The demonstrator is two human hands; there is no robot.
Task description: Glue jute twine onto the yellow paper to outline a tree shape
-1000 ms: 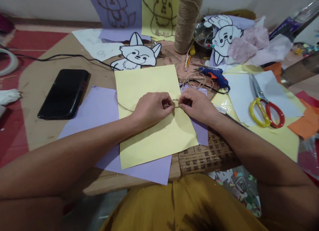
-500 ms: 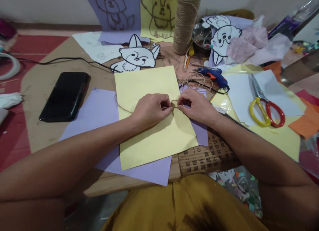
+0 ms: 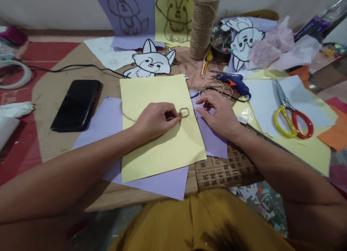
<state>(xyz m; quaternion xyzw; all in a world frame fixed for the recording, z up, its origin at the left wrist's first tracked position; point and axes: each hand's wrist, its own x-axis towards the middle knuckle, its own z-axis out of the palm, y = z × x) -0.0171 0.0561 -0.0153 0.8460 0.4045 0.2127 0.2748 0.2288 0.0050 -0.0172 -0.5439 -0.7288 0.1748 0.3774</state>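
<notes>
Between the thumb and fingers of my left hand [image 3: 159, 119] is pinched a brown twine [image 3: 184, 112], whose small loop sticks out to the right of the fingertips. The twine's tail curves out on the left side of that hand. Beneath lies a sheet of yellow paper [image 3: 162, 159], partly over a purple sheet [image 3: 154, 186]. My right hand [image 3: 217, 113] is apart from the loop, over purple paper at the yellow sheet's right edge. Its thumb and fingers are parted, with nothing seen between them.
A black phone-like slab [image 3: 77, 105] lies left. Scissors [image 3: 291, 115] rest on papers at right, near a blue glue gun [image 3: 234, 83]. Behind stand a twine spool [image 3: 204, 25] and a cut-out fox drawing [image 3: 153, 61]. A tape roll [image 3: 16, 74] is far left.
My right hand has let go of the twine loop and moved right, fingers parting. My left hand, still pinching the twine, and the yellow sheet have shifted slightly left.
</notes>
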